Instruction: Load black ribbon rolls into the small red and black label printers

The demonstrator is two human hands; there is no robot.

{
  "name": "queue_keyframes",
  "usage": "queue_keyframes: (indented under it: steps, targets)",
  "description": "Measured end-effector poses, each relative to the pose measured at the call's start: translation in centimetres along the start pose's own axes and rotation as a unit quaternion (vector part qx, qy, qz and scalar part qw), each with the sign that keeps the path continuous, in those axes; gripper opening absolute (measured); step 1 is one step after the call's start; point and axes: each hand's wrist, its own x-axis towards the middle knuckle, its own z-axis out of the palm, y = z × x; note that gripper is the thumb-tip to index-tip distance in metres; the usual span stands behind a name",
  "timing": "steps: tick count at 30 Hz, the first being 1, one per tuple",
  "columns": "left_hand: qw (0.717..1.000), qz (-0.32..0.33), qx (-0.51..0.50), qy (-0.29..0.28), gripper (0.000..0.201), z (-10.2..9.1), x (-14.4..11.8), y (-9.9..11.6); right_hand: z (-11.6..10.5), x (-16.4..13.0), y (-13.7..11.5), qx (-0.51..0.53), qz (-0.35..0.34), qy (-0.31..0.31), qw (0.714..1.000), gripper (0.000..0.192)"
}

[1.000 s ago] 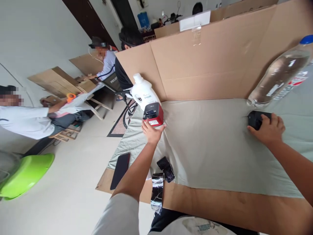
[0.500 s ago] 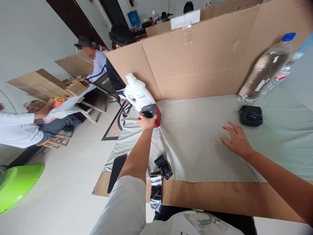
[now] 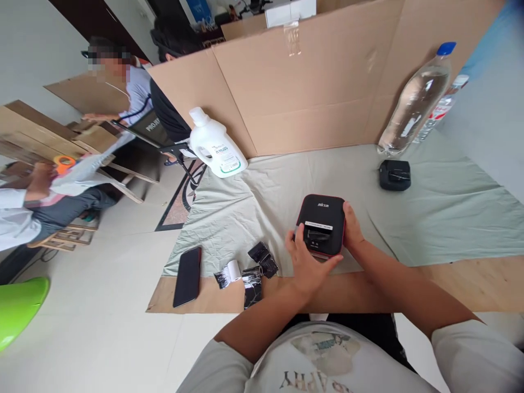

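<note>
Head view: a small boxy black-topped plastic device with a red rim [image 3: 320, 225] sits on the wrinkled pale green cloth [image 3: 450, 213] near the front edge of the work surface, straight in front of the person. The left hand [image 3: 307, 263] grips its near left corner, thumb laid on the glossy lid beside a white label strip whose print is too small to read. The right hand [image 3: 352, 229] presses flat against its right side, fingers curled round the far edge. A short pale logo on the lid is illegible.

Left of the device lie crumpled shiny black film wrappers [image 3: 262, 261], a small white paper roll [image 3: 232, 271] and a flat black smartphone [image 3: 187, 276], on cloth and bare brown cardboard [image 3: 458, 284]. A white plastic jug with a green-edged label [image 3: 216, 146] stands at the cloth's back left. A clear ribbed water bottle with a blue cap [image 3: 415, 101] leans against the cardboard wall, a small black rounded box [image 3: 394, 174] just below it.
</note>
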Motion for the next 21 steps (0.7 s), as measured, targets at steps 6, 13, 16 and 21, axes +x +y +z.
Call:
queue_keyframes:
  steps: [6,13,16,21]
  targets:
    - [0.997,0.059,0.026,-0.051,0.076,0.9,-4.0,-1.4,-2.0,-0.6,-0.6,0.093,0.106,0.000,0.990,0.071]
    - [0.994,0.026,-0.057,-0.094,0.063,-1.0,-1.8,-2.1,-2.3,0.2,-0.1,0.111,0.167,-0.001,0.980,0.059]
    - [0.976,-0.092,-0.174,-0.090,0.057,-1.9,0.3,-2.6,-3.3,0.1,-0.5,0.007,0.053,0.046,0.997,0.052]
    - [0.899,-0.297,-0.293,-0.132,0.063,-1.9,3.4,-2.6,-4.2,-2.9,-3.3,-0.236,-0.275,-0.003,0.932,0.030]
